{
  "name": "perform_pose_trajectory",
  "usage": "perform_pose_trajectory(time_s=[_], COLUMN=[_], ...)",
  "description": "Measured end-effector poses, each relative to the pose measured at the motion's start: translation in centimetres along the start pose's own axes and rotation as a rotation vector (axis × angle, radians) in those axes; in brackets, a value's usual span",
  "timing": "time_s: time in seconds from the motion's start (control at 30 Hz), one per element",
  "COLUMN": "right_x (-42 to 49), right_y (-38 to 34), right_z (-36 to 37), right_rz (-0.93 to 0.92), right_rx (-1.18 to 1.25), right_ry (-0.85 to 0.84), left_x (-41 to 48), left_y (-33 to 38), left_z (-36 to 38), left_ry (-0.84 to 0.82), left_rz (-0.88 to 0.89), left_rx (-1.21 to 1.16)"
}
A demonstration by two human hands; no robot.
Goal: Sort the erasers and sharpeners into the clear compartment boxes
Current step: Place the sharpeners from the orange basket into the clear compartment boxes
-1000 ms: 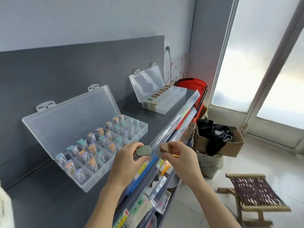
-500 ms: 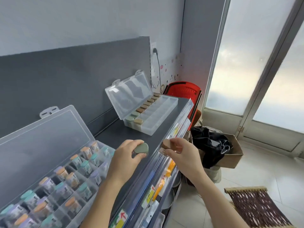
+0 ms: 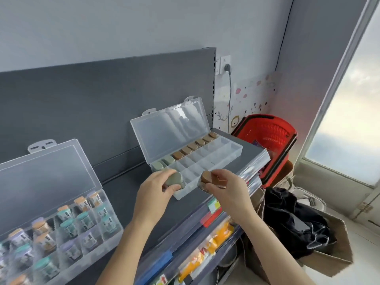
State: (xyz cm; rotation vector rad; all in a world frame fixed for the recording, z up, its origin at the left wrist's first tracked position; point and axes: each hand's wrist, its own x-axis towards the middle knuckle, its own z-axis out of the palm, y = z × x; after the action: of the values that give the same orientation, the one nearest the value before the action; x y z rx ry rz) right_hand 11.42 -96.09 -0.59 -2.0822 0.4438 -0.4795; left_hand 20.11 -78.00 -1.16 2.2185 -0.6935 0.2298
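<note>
The open clear compartment box (image 3: 213, 161) sits on the dark shelf (image 3: 123, 194) with its lid (image 3: 170, 130) tipped back against the rear panel. Its back row holds a line of brown erasers (image 3: 193, 146), one to a cell, with green erasers (image 3: 162, 163) in the cells at the left end of that row; the cells nearer me look bare. My left hand (image 3: 158, 188) is at the box's near-left corner, fingers and thumb curled round a green-grey pebble eraser (image 3: 174, 179). Its broad face is turned up toward me and its long axis runs roughly side to side, just over the corner cell. My right hand (image 3: 224, 188) is at the box's near edge, right of the left hand, pinching a brown eraser (image 3: 206, 176) at my fingertips, its rounded face turned toward the box; I cannot tell its long axis. Well left of the box, a second open compartment box (image 3: 67, 239) holds small capped pieces standing upright in its cells.
</note>
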Motion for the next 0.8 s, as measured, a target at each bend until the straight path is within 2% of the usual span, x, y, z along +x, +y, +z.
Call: perform_pose_trajectory(time_s=[0.3,0.8], right_x=[6.6,15.4], right_y=[1.4,2.7], right_z=[-0.3,3.1], right_rz=[-0.037,-0.098], right_rx=[0.088,0.042], right_ry=[-0.088,-0.145], left_x=[4.9,11.9], left_y=[-0.4,-4.6], left_z=[1.6,4.5], left_ry=[0.021,-0.113], left_rz=[-0.098,-0.138], left_rx=[0.007,0.172])
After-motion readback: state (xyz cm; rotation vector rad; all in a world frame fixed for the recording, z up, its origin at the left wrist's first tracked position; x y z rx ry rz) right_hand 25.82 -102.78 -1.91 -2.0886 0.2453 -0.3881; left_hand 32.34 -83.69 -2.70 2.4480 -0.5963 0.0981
